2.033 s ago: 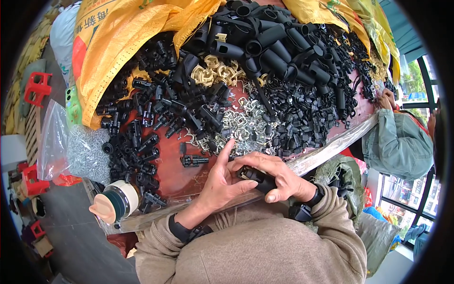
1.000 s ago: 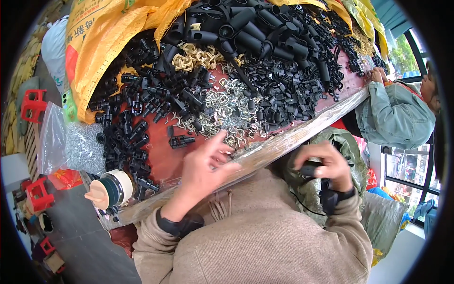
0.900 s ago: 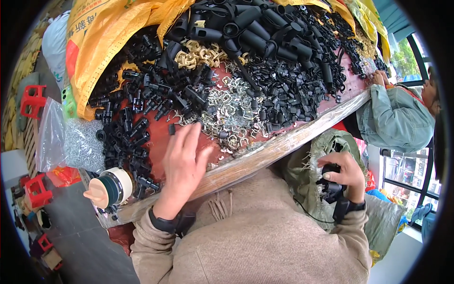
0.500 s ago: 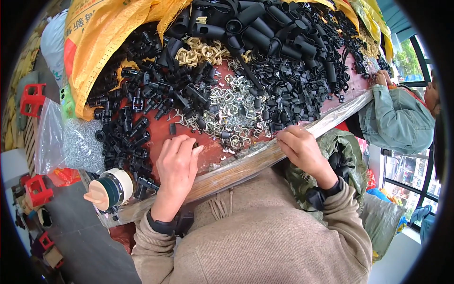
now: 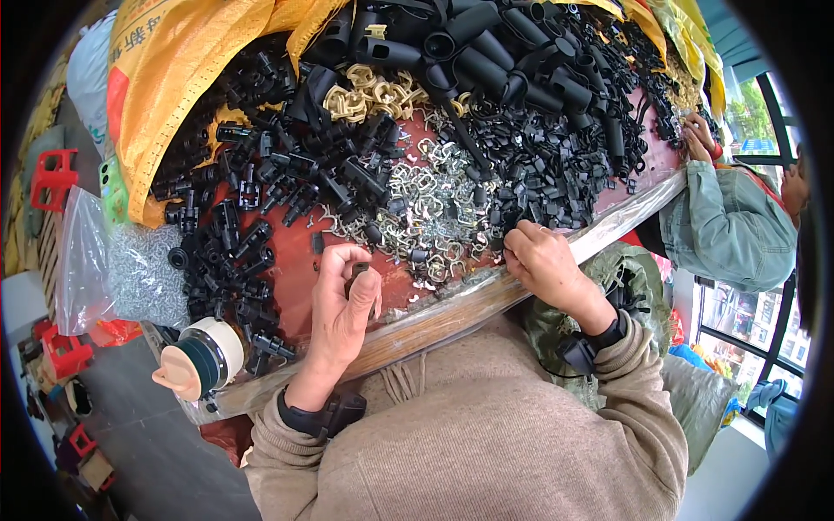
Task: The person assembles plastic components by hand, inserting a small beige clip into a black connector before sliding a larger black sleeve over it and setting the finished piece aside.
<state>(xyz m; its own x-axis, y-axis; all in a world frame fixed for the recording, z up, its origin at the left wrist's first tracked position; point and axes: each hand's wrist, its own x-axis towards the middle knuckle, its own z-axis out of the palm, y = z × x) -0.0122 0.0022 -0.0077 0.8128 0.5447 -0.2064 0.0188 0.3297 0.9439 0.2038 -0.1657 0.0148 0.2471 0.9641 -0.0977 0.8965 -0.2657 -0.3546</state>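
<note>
Over the red tabletop [image 5: 300,286], my left hand [image 5: 340,308] is turned with its thumb up. Its curled fingers close on a small dark part [image 5: 356,273], mostly hidden by the thumb. My right hand [image 5: 549,267] reaches to the near edge of a heap of small black plastic pieces [image 5: 556,165]. Its fingertips are pinched together there, and I cannot make out what lies between them. Between the two hands spread loose silvery metal clips [image 5: 426,204] and small screws. Black cylindrical clamp-like parts [image 5: 287,169] are piled left of my left hand.
Large black tubes [image 5: 486,69] and cream-coloured clips [image 5: 373,94] lie at the back beside a yellow woven sack [image 5: 191,78]. A lidded cup [image 5: 201,358] and a bag of screws [image 5: 148,273] are at left. A wooden edge [image 5: 434,326] runs in front. Another person [image 5: 730,217] works at right.
My left hand has rolled so its thumb side faces up, bringing the small dark part into sight. My right hand has moved slightly, its fingertips now at the black pieces.
</note>
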